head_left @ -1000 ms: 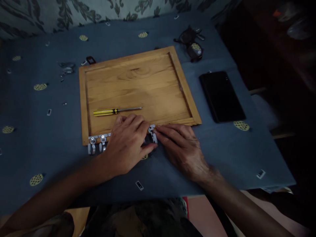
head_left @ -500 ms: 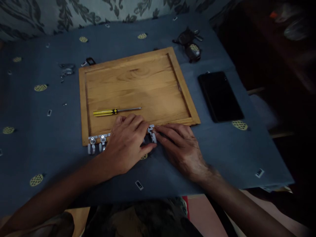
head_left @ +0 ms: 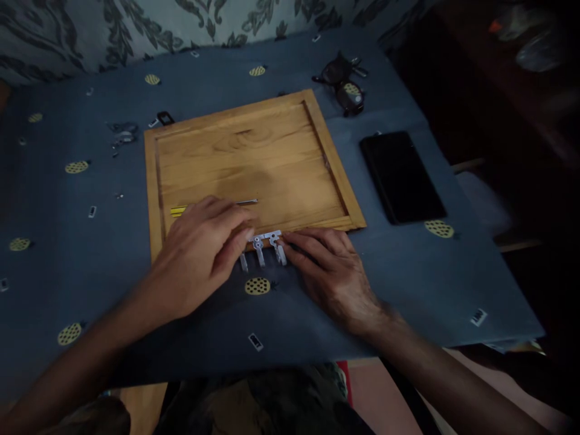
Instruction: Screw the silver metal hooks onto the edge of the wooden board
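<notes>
A framed wooden board (head_left: 254, 157) lies on the blue tablecloth, with a row of silver metal hooks (head_left: 258, 243) along its near edge. My right hand (head_left: 335, 272) is closed at the right end of that row, its fingertips pressed on the end hook (head_left: 277, 239). Over the left part of the row is my left hand (head_left: 203, 248), fingers stretched out and its thumb beside the middle hooks. It covers most of a screwdriver, whose yellow handle end (head_left: 178, 211) and thin shaft (head_left: 247, 201) stick out on either side.
A black phone or tablet (head_left: 403, 176) lies right of the board. Dark sunglasses (head_left: 344, 84) rest behind it. Small metal pieces (head_left: 123, 136) in a clear bag and loose bits (head_left: 118, 196) lie to the left. A small black ring-shaped part (head_left: 165, 118) touches the far-left corner.
My left hand has moved left, off the right-hand hooks and over the screwdriver, uncovering hooks in the middle. My right hand stays in place at the end hook.
</notes>
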`<state>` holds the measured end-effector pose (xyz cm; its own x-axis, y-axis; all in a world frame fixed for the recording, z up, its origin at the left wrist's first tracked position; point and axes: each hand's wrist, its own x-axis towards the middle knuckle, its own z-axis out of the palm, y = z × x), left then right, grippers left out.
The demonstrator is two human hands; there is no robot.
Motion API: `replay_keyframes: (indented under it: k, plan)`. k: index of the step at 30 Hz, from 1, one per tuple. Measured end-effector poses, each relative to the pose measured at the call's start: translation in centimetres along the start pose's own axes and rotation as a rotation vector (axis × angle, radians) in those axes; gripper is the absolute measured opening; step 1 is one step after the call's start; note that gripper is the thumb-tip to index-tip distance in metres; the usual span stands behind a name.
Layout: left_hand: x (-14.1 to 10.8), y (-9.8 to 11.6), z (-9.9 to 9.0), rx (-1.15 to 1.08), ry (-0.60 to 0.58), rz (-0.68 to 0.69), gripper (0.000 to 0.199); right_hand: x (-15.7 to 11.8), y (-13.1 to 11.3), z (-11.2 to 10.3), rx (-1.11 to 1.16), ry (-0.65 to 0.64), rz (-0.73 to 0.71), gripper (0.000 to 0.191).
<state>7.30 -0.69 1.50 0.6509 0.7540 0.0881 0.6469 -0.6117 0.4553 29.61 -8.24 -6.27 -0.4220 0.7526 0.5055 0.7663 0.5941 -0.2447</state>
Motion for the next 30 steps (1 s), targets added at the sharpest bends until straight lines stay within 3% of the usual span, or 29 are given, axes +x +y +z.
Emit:
replay_keyframes:
  k: [6, 15, 19, 24, 27, 30]
  plan:
    - [0.2, -1.0, 1.0, -0.046, -0.036, -0.003, 0.027, -0.1, 0.0, 0.1, 0.019, 0.004, 0.003, 0.031]
    - [-0.3, -0.8, 2.3, -0.059, -0.055, 0.042, 0.030, -0.2, 0.1, 0.2, 0.041, -0.002, 0.010, 0.030]
    - [0.1, -1.2, 1.2, -0.062, -0.003, 0.020, 0.030, 0.0, 0.1, 0.2, 0.015, 0.006, 0.009, 0.029]
    - [0.1, -2.2, -1.5, -0.033, 0.047, -0.086, 0.027, 0.0, 0.2, 0.2, -0.016, -0.014, -0.008, 0.033]
    - [-1.3, -3.7, -2.5, 0.012, 0.101, -0.136, 0.027, 0.0, 0.4, 0.3, -0.030, -0.036, -0.020, 0.032]
    - [-4.2, -6.5, -2.6, 0.094, 0.238, -0.226, 0.029, -0.1, 0.5, 0.6, -0.021, -0.031, -0.016, 0.034]
